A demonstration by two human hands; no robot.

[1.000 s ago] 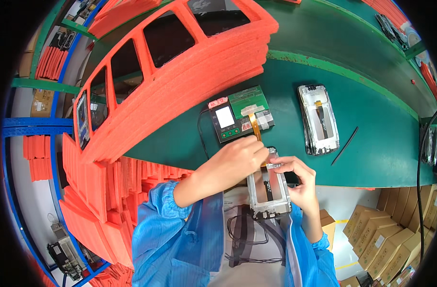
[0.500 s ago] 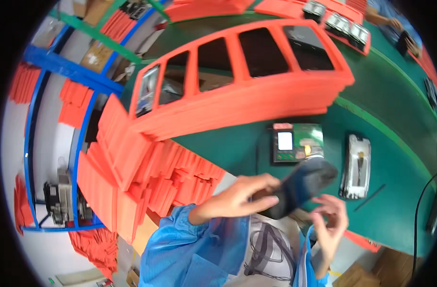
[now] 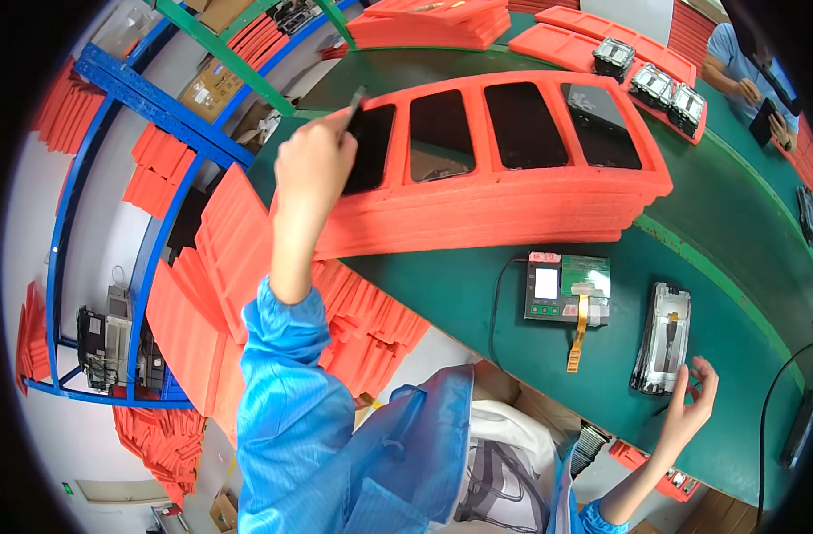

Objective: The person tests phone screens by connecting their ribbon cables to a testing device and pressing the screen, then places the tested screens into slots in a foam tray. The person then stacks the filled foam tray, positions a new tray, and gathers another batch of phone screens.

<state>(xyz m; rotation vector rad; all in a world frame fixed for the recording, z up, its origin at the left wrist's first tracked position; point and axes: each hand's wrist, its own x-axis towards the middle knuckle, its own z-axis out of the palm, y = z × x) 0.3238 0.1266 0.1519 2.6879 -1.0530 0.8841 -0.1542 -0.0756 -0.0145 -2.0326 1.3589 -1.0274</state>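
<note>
My left hand [image 3: 313, 165] pinches a thin dark phone screen panel [image 3: 353, 109], seen nearly edge-on above the left end of the orange foam tray [image 3: 478, 209]. The hand and wrist hide that end of the tray. Dark glass panels [image 3: 524, 125] lie in the tray's other slots. At the lower right, my right hand [image 3: 694, 400] is empty, its fingers apart. Those fingers are beside the lower end of a white and black phone-shaped holder [image 3: 666, 343] on the green table. I cannot tell whether they touch it.
A small test device [image 3: 542, 298] with a lit screen, green circuit board and gold flex cable [image 3: 577, 347] sits mid-table. Stacked orange foam [image 3: 215, 267] stands at left by blue shelving [image 3: 157, 107]. Across the table, another person [image 3: 745, 76] holds a dark panel.
My left hand has moved up and left to the tray's left end, holding a dark panel. My right hand has moved right, toward the phone-shaped holder. The flex cable now shows fully.
</note>
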